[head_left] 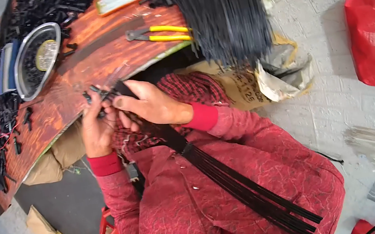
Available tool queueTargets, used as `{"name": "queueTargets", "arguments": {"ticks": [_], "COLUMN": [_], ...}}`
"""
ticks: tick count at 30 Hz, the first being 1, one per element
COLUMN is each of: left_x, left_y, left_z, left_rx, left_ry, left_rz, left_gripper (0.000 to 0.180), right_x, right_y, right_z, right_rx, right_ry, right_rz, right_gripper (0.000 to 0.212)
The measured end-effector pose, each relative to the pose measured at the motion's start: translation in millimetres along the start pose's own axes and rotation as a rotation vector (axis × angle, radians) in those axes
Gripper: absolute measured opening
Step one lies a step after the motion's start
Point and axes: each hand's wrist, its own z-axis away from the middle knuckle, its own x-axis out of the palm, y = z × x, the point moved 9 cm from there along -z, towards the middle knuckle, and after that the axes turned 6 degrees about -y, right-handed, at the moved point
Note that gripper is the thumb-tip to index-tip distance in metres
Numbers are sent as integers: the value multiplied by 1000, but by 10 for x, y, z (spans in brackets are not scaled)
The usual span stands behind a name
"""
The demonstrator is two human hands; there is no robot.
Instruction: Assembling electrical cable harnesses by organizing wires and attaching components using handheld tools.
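My right hand (158, 103) is closed round the upper end of a bundle of long, thin black cords (204, 161). The bundle slants down across my lap to the lower right, its lower ends fanned apart a little. Close beside it, my left hand (97, 131) has its fingertips pinched together near the bundle's top end. Small dark pieces (88, 97) show at those fingertips, too small to make out. Both hands are just off the near edge of the reddish table (111, 55). Yellow-handled pliers (169, 37) lie on the table beyond them.
A metal bowl (20, 77) of small black parts stands left, with loose parts (38, 10) heaped behind. An orange-rimmed tray (123, 8) sits at the back. Black strands (226, 18) hang over the table's right side, above a sack (244, 91). A red bag (370, 34) stands right.
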Motion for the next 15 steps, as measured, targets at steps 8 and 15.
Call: {"name": "queueTargets", "arguments": {"ticks": [8,15], "left_x": [-123,0], "left_y": [13,6], "left_z": [3,77], "left_rx": [-18,-5], "left_ry": [15,-10], "left_rz": [85,97], "left_gripper": [35,25], "right_x": [49,111], "right_y": [5,-8], "right_z": [-59,-8], "right_rx": [-8,-3], "right_ry": [-52,-86], "right_rz": [0,27], "right_gripper": [26,34]}}
